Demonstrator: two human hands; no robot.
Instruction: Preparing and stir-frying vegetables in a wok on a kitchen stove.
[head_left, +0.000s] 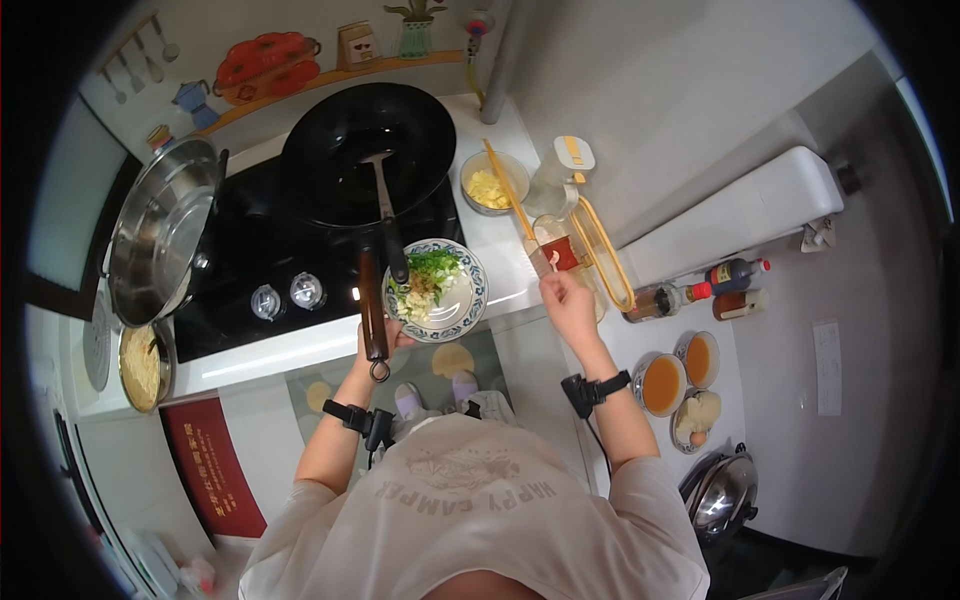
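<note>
My left hand (400, 334) grips the near rim of a blue-patterned plate (463, 306), partly hidden behind the wok's wooden handle (370, 300). Chopped green scallion (435, 264), minced garlic (414, 306) and a small brownish heap lie on the plate. At the seasoning box (547, 225), my right hand (566, 300) pinches a small pale spoon (554, 259) over a red compartment. The box's yellow-rimmed lid (604, 255) is raised. Beyond the plate, a black wok (330, 157) stands on the hob, with a spatula (382, 195) resting in it.
Chopsticks (504, 176) lie across a bowl of yellow food (487, 189) and the seasoning box. A clear pitcher (551, 187) stands beside them. Bottles (667, 300), bowls of orange liquid (663, 384) and a lidded pot (724, 495) are at right. A steel pot (161, 232) is tilted at left.
</note>
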